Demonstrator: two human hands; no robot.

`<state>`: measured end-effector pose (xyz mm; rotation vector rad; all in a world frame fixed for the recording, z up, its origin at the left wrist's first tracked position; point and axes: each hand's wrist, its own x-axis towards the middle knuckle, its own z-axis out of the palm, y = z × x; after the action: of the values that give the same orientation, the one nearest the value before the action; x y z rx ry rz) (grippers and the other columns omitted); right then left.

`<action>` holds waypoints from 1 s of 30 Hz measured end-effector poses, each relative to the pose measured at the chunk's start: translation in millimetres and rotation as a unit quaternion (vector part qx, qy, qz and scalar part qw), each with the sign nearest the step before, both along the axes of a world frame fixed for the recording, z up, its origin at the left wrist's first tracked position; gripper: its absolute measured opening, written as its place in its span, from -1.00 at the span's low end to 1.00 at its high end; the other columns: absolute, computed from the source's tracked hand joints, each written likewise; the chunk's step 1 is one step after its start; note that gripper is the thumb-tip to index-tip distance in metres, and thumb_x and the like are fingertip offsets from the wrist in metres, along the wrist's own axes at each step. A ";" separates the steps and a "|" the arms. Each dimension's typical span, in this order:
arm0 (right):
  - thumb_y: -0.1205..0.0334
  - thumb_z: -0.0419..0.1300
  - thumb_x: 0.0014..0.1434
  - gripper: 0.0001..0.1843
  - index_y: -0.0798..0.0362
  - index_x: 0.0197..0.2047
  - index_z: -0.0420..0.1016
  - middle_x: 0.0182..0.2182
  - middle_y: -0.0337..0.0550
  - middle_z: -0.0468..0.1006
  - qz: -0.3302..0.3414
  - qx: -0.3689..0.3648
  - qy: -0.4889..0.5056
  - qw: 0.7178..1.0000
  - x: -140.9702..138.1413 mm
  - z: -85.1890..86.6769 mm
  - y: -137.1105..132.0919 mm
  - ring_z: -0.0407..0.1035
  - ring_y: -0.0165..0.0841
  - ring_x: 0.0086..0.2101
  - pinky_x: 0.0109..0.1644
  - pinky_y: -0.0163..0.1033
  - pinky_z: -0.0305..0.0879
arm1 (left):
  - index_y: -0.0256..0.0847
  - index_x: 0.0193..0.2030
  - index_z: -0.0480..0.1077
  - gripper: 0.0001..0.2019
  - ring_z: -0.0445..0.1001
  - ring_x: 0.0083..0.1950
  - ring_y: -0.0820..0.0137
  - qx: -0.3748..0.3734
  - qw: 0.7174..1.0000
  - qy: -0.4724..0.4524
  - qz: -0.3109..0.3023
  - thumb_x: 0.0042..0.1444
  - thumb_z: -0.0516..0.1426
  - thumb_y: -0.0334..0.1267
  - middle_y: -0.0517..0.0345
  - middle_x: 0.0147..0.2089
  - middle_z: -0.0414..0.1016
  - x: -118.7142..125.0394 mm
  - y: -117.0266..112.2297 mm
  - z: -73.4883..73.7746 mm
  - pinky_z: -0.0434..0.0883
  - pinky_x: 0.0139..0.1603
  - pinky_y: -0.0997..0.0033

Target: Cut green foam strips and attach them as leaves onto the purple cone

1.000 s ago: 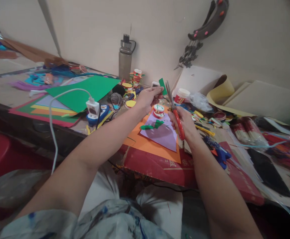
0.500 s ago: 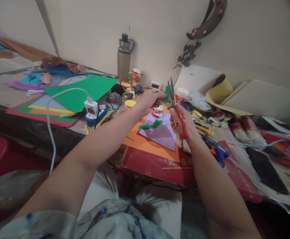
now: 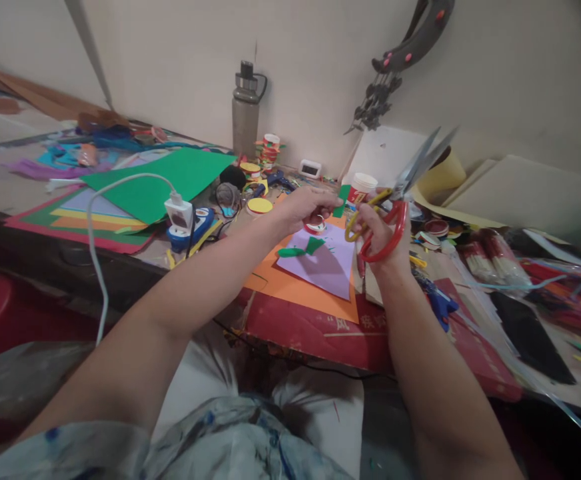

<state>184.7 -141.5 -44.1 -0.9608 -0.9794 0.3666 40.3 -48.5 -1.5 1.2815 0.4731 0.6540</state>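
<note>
Pinched in the fingertips of my left hand (image 3: 312, 205) is a small green paper piece (image 3: 341, 201), held up above the table. My right hand (image 3: 381, 233) grips a pair of scissors (image 3: 395, 210) with one red and one yellow handle loop. The blades are slightly apart and point up and to the right, away from the green piece. Below my hands, green paper scraps (image 3: 314, 245) lie on a purple sheet (image 3: 328, 270), which rests on an orange sheet (image 3: 265, 287). A small red and white paper cup piece (image 3: 315, 227) sits partly hidden behind my left hand.
A red and white paper cup (image 3: 362, 185) stands behind the scissors. Leftward are a green sheet (image 3: 170, 177) over stacked coloured paper, a power strip (image 3: 198, 230) with a white charger, and a grey bottle (image 3: 245, 117). A blue glue gun (image 3: 440, 307) lies to the right.
My right hand has turned the scissors, so their blades swing from upright beside the green piece to the upper right. The left hand, still holding the piece, has shifted slightly right.
</note>
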 end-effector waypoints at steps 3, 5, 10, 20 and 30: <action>0.01 0.49 0.04 -0.51 -0.14 -0.06 0.37 -0.33 -0.31 0.54 0.000 0.002 -0.004 1.000 2.5 0.4 1.3 0.30 -0.47 -0.56 -0.53 -0.28 0.27 | -0.27 -0.58 0.28 -0.66 0.24 -0.59 0.66 0.010 0.999 0.027 -0.015 0.18 0.23 -0.53 0.31 -0.61 0.28 2.4 -3.3 -3.1 0.11 -0.51 0.54; -0.01 0.49 0.06 -0.52 -0.13 -0.07 0.37 -0.35 -0.32 0.53 -0.006 0.003 -0.021 1.000 4.3 -1.6 2.5 0.30 -0.47 -0.55 -0.52 -0.28 0.29 | -0.27 -0.57 0.30 -0.67 0.22 -0.61 0.66 0.035 0.998 0.040 -0.027 0.18 0.22 -0.53 0.29 -0.62 0.29 3.4 -3.6 -6.4 0.05 -0.53 0.53; 0.03 0.50 0.08 -0.52 -0.12 -0.05 0.37 -0.32 -0.32 0.47 -0.010 0.000 -0.074 0.997 14.3 -10.6 6.4 0.32 -0.47 -0.52 -0.51 -0.29 0.32 | -0.28 -0.55 0.38 -0.75 0.20 -0.61 0.64 0.114 0.991 0.048 -0.056 0.12 0.23 -0.53 0.28 -0.62 0.30 4.6 -1.1 -14.5 0.00 -0.52 0.50; 0.12 0.52 -0.01 -0.48 -0.12 -0.03 0.41 -0.31 -0.31 0.47 -0.011 -0.032 -0.064 0.997 14.2 -7.4 3.7 0.28 -0.50 -0.54 -0.54 -0.31 0.33 | -0.28 -0.56 0.36 -0.72 0.17 -0.61 0.64 0.129 0.987 0.071 -0.063 0.13 0.20 -0.58 0.27 -0.64 0.28 2.9 -7.8 -9.3 -0.01 -0.50 0.47; 0.10 0.50 -0.01 -0.48 -0.12 -0.03 0.40 -0.34 -0.31 0.45 -0.023 -0.064 -0.062 0.996 10.6 -3.7 -0.1 0.27 -0.47 -0.54 -0.52 -0.29 0.29 | -0.28 -0.52 0.40 -0.77 0.21 -0.58 0.63 0.158 0.981 0.092 -0.055 0.14 0.24 -0.52 0.27 -0.61 0.32 2.1 -7.3 -9.0 0.06 -0.49 0.49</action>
<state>195.4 -141.6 -47.8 -1.1302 -1.0538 0.3378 42.4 -55.8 -10.6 1.6682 0.4565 0.5322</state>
